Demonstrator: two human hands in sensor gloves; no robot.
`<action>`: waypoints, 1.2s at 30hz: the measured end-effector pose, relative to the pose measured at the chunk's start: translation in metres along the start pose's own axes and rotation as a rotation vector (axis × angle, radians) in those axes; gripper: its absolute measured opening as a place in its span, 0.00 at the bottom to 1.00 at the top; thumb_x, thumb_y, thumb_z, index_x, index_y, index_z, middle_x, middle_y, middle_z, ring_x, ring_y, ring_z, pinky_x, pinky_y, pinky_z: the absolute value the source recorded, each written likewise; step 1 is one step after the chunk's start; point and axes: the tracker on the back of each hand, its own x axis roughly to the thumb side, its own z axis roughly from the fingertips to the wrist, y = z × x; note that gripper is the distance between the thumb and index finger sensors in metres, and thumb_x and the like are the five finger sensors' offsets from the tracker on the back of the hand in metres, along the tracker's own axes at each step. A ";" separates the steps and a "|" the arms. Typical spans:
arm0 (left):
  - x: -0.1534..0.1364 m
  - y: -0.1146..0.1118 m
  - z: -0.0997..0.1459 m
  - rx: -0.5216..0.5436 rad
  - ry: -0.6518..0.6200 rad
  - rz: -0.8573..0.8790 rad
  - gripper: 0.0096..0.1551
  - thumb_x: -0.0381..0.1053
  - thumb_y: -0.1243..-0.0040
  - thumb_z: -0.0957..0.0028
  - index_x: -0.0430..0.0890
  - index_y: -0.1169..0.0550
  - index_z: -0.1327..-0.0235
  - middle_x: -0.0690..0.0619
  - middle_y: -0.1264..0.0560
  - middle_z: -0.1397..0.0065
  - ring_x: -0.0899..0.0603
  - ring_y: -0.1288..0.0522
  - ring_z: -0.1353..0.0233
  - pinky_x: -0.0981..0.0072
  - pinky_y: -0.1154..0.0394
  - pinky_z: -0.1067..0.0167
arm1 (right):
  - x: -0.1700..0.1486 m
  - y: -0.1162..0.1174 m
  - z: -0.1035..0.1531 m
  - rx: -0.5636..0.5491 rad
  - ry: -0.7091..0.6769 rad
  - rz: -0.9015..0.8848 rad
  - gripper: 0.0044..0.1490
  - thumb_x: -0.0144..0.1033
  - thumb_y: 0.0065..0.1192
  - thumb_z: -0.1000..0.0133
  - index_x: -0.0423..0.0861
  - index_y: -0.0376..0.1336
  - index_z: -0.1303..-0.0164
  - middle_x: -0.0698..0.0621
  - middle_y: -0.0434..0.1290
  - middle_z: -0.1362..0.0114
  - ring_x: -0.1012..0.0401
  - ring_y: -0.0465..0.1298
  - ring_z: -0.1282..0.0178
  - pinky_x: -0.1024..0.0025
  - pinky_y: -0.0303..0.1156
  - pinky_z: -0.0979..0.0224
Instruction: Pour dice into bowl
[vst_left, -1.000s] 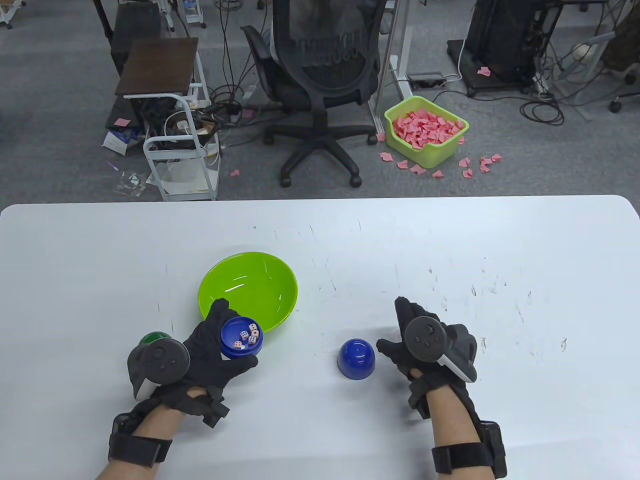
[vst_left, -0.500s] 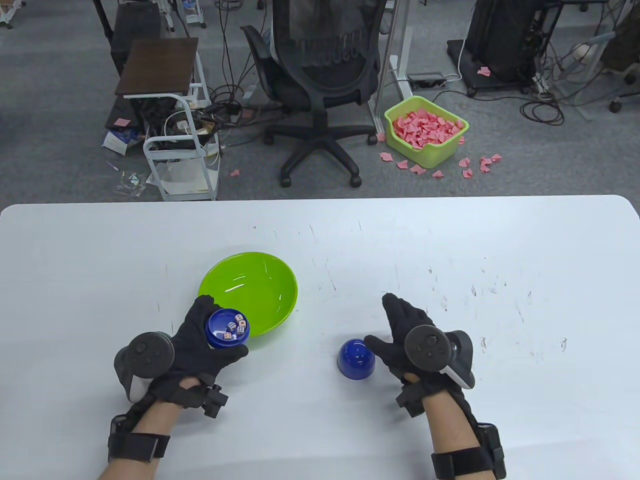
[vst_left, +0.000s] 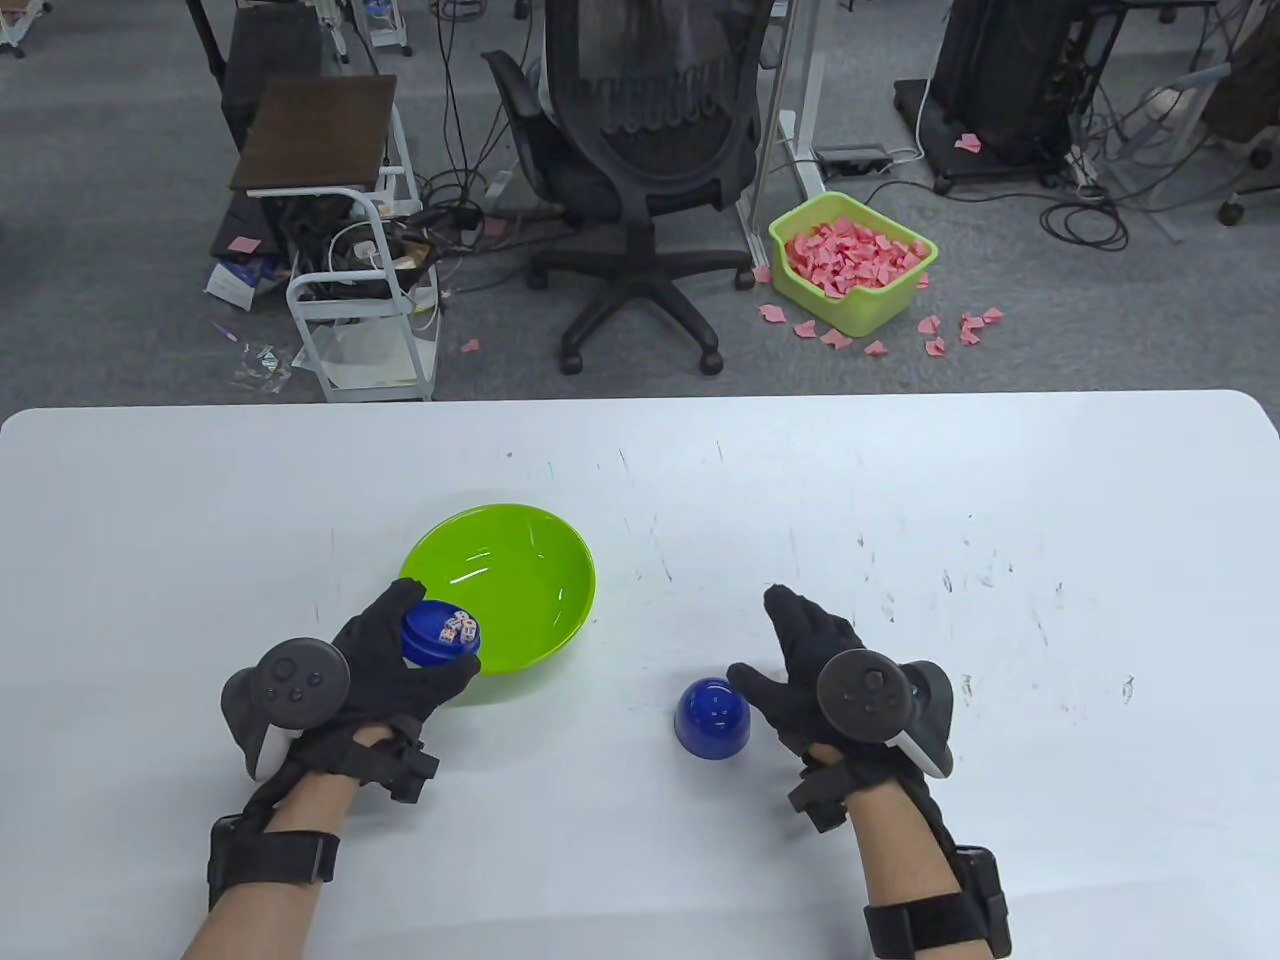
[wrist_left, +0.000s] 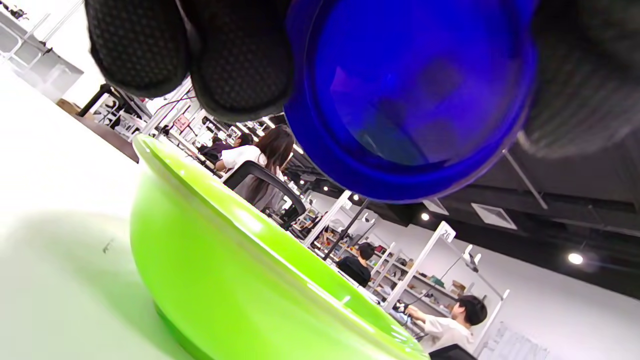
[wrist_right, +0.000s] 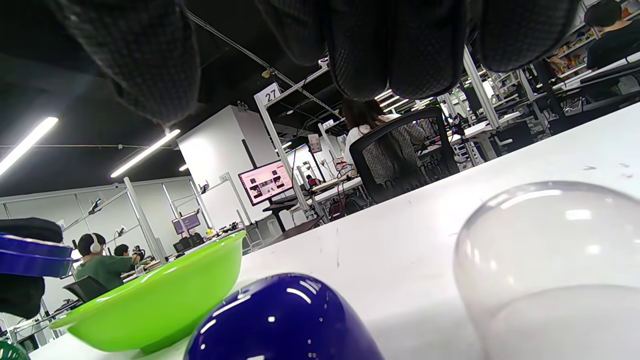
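Several dice (vst_left: 459, 628) sitting in blue tray (vst_left: 440, 635), gripped by left hand (vst_left: 400, 672) between thumb and fingers. Tilting tray over near rim of green bowl (vst_left: 540, 570); none in bowl yet. Step judged: start of pour. Next: tipping further, keeping lip inside rim. Right hand (vst_left: 810, 670) resting open, holding nothing, beside blue dome (vst_left: 712, 717).

Grey carpet floor holds a black office chair (vst_left: 640, 170), a white cart (vst_left: 360, 290), and tangled cables (vst_left: 1085, 215).
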 end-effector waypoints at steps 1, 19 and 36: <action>0.001 0.000 -0.002 -0.004 -0.001 -0.009 0.62 0.80 0.26 0.66 0.44 0.33 0.27 0.37 0.25 0.31 0.41 0.20 0.44 0.41 0.23 0.38 | 0.000 0.000 0.000 0.000 0.000 -0.002 0.54 0.53 0.69 0.42 0.32 0.52 0.17 0.28 0.64 0.20 0.29 0.66 0.27 0.24 0.61 0.30; 0.023 -0.015 -0.064 -0.254 0.086 -0.427 0.62 0.86 0.40 0.65 0.41 0.28 0.32 0.37 0.20 0.41 0.42 0.20 0.54 0.43 0.22 0.46 | -0.007 0.000 0.001 0.022 0.042 -0.037 0.52 0.55 0.63 0.39 0.32 0.51 0.17 0.27 0.63 0.19 0.28 0.65 0.27 0.23 0.60 0.30; 0.044 -0.033 -0.095 -0.442 0.096 -0.653 0.63 0.87 0.41 0.68 0.41 0.27 0.33 0.37 0.18 0.44 0.42 0.20 0.57 0.44 0.22 0.49 | -0.008 -0.001 0.000 0.050 0.063 -0.032 0.53 0.55 0.62 0.38 0.31 0.50 0.16 0.26 0.62 0.19 0.27 0.64 0.27 0.23 0.60 0.30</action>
